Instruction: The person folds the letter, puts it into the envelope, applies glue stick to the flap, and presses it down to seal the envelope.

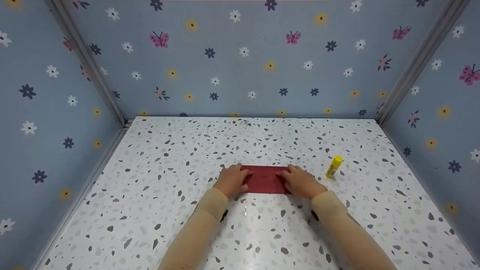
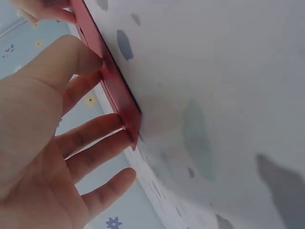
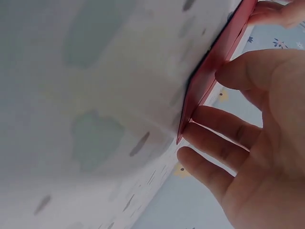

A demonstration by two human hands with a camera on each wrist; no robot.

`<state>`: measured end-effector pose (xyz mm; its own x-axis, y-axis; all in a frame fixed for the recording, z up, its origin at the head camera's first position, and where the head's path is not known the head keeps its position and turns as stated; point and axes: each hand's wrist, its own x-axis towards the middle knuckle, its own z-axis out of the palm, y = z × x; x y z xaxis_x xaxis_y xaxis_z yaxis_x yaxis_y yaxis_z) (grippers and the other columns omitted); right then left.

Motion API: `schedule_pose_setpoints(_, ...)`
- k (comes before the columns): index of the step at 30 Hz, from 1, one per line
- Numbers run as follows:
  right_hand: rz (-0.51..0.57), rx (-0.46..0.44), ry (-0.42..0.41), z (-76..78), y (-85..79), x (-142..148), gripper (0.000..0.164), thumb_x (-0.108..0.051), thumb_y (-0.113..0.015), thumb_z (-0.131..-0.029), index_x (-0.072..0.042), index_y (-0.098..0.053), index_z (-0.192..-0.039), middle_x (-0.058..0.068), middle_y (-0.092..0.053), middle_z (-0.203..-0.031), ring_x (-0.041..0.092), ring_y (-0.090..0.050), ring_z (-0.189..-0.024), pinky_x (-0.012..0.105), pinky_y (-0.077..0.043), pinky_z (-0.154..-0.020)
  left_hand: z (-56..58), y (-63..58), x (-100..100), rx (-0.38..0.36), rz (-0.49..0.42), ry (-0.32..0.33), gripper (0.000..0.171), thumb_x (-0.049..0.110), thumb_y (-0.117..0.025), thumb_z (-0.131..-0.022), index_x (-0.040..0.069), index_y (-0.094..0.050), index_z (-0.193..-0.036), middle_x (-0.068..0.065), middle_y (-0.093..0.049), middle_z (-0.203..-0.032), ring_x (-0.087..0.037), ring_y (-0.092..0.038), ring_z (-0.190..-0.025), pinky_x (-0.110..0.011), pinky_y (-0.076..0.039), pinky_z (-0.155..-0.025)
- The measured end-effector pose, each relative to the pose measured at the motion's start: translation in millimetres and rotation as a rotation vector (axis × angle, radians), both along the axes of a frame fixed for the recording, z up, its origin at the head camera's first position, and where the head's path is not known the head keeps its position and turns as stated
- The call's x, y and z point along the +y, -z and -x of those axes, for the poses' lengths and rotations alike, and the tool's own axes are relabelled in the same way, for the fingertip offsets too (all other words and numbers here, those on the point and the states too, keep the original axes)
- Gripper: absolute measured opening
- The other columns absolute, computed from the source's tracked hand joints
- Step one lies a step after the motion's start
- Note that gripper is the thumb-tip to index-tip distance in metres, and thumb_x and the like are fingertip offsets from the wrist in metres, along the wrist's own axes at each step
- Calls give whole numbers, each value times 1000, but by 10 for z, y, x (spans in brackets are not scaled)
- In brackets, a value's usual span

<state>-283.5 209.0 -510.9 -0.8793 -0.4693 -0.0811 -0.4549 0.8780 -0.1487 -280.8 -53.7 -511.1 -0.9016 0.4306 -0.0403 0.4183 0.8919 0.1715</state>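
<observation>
A folded rectangle of red paper (image 1: 266, 180) lies on the speckled tabletop between the two hands. At its left end the left hand (image 1: 231, 180) holds it, thumb on its upper face and fingertips along its edge. The right hand (image 1: 303, 182) holds the opposite end in a mirrored way. In the left wrist view, the layers of the red paper (image 2: 116, 88) show as thin parallel edges, with the left thumb (image 2: 88, 59) pressed against them. The right wrist view has the right thumb (image 3: 231, 74) on the red paper (image 3: 205, 76) and other fingertips at its corner.
A yellow glue stick (image 1: 333, 167) lies on the white speckled table (image 1: 187, 150), right of the right hand. Blue flowered panels (image 1: 240, 56) with butterflies stand behind the table and on both sides. Metal posts (image 1: 420, 60) join them at the corners.
</observation>
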Motion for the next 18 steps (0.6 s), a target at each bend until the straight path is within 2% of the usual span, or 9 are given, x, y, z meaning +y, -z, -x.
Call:
schedule_pose_setpoints(4,12,1,14,21,2,33,42,-11,-59,-99,-13,-60,-141,9,-55,-113,24,-55,-96,41,-53,-88,25,15,-44,-25,-46,-15,53,28,-72,-91,6,-59,-138,-13,-60,-127,-27,-58,-112,-42,-47,-101)
schedule_pose_setpoints(7,31,-4,29,40,14,65,39,-10,-57,-99,-7,-60,-138,7,-56,-109,21,-55,-94,38,-53,-87,41,13,-73,-38,-60,-27,55,29,-73,-90,2,-59,-135,-13,-60,-124,-26,-58,-109,-40,-48,-99)
schedule_pose_setpoints(11,60,-11,24,61,24,102,38,-9,-56,-99,-3,-60,-136,8,-55,-110,21,-55,-96,37,-53,-87,54,-6,-111,-55,-72,-36,55,31,-75,-89,5,-61,-135,-15,-57,-127,-28,-55,-113,-41,-47,-100)
schedule_pose_setpoints(14,69,0,11,71,19,129,38,-7,-57,-99,-4,-61,-137,10,-56,-114,23,-56,-99,39,-53,-88,54,-24,-132,-91,-108,-46,55,30,-75,-90,7,-61,-137,-17,-53,-132,-30,-52,-118,-42,-45,-103)
schedule_pose_setpoints(18,104,-27,14,75,-3,156,40,-5,-59,-98,-7,-62,-137,11,-56,-117,25,-57,-102,41,-52,-89,58,-32,-141,-118,-132,-46,54,28,-75,-90,8,-60,-138,-16,-54,-131,-28,-54,-117,-40,-46,-102)
